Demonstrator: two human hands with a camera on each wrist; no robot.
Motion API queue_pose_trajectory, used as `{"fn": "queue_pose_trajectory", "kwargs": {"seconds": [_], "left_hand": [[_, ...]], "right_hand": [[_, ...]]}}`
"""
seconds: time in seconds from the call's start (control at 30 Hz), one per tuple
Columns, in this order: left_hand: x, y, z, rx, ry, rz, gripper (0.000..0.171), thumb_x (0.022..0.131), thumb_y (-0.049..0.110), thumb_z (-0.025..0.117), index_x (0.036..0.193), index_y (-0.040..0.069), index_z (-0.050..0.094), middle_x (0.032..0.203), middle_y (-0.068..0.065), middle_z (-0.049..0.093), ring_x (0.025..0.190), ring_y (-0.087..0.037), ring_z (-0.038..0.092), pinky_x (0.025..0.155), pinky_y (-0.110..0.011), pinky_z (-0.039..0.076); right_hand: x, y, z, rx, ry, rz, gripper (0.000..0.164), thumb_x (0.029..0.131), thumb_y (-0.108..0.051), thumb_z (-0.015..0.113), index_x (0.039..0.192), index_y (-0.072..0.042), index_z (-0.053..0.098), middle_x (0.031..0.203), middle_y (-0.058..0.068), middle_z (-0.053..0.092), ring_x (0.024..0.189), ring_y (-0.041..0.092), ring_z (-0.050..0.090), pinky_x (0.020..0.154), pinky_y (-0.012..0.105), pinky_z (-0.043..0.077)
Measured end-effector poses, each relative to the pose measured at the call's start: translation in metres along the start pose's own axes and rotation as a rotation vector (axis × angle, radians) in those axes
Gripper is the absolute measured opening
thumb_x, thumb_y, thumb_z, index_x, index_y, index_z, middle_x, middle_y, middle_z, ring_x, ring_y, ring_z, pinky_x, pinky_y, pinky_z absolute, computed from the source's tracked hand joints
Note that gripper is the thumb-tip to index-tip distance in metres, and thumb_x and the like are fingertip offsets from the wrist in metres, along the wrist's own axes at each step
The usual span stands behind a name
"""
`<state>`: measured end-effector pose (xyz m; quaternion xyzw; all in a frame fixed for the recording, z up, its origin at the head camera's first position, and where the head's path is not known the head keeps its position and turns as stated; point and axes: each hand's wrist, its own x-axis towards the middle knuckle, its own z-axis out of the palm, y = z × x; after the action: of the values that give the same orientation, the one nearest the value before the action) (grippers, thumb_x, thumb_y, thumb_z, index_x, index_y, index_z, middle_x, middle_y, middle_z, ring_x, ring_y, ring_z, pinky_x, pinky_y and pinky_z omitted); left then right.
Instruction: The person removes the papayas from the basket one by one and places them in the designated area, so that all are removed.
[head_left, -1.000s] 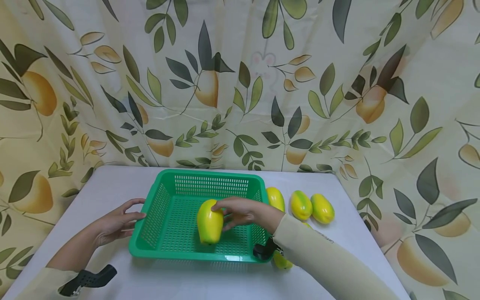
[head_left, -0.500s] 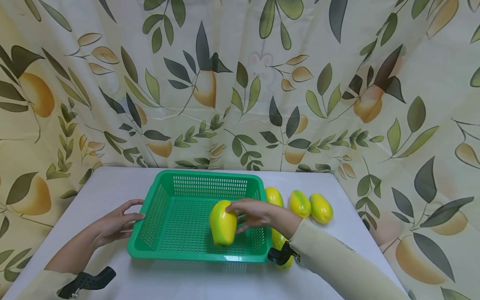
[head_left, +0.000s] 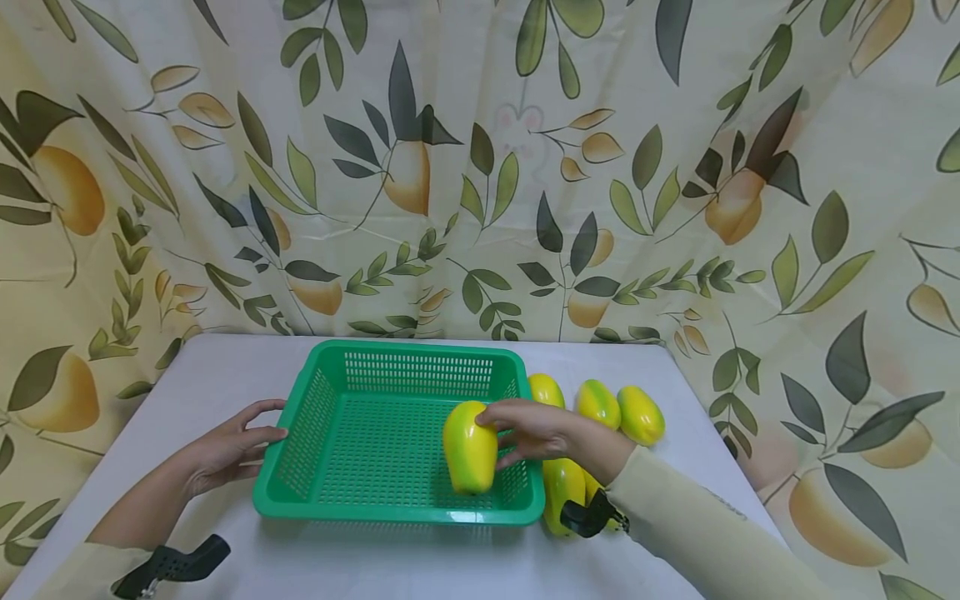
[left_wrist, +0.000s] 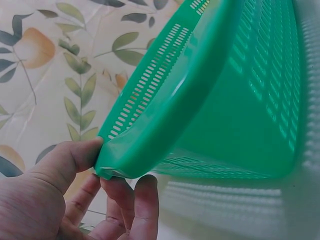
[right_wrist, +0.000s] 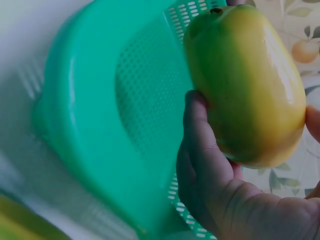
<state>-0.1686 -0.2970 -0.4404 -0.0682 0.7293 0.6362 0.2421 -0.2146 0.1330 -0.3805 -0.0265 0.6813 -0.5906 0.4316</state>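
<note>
My right hand (head_left: 525, 429) grips a yellow-green mango (head_left: 470, 450) over the right part of a green plastic basket (head_left: 397, 515). In the right wrist view the mango (right_wrist: 245, 85) sits between thumb and fingers, its dark stem end pointing away from the palm. The left hand (head_left: 236, 442) pinches the basket's left rim. From the left wrist, that hand (left_wrist: 100, 200) shows its thumb on the rim (left_wrist: 132, 155) and its fingers beneath. No fruit shows on the basket's slotted floor.
Several more mangoes lie on the white table (head_left: 375, 567) right of the basket: one at the back (head_left: 546, 390), a pair (head_left: 641, 415) farther right, others partly under the right wrist (head_left: 561, 492). A leaf-and-fruit printed curtain (head_left: 480, 275) hangs behind.
The right hand has carried the mango rightward across the basket, from its middle toward its right wall. My left hand keeps its place on the rim.
</note>
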Motion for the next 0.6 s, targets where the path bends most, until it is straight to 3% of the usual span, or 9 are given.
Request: {"fn": "queue_pose_trajectory", "kwargs": {"seconds": [0.6], "left_hand": [[0.001,-0.002,0.000,-0.013,0.006,0.004,0.074,0.097,0.024,0.062,0.153,0.010,0.015,0.109,-0.004,0.064,0.101,-0.021,0.068,0.085,-0.043,0.059]], "right_hand": [[-0.027,0.000,-0.015,0.017,-0.012,0.006,0.052,0.095,-0.019,0.052,0.140,0.003,0.039,0.142,0.020,0.038,0.128,0.040,0.041,0.097,0.051,0.052]]}}
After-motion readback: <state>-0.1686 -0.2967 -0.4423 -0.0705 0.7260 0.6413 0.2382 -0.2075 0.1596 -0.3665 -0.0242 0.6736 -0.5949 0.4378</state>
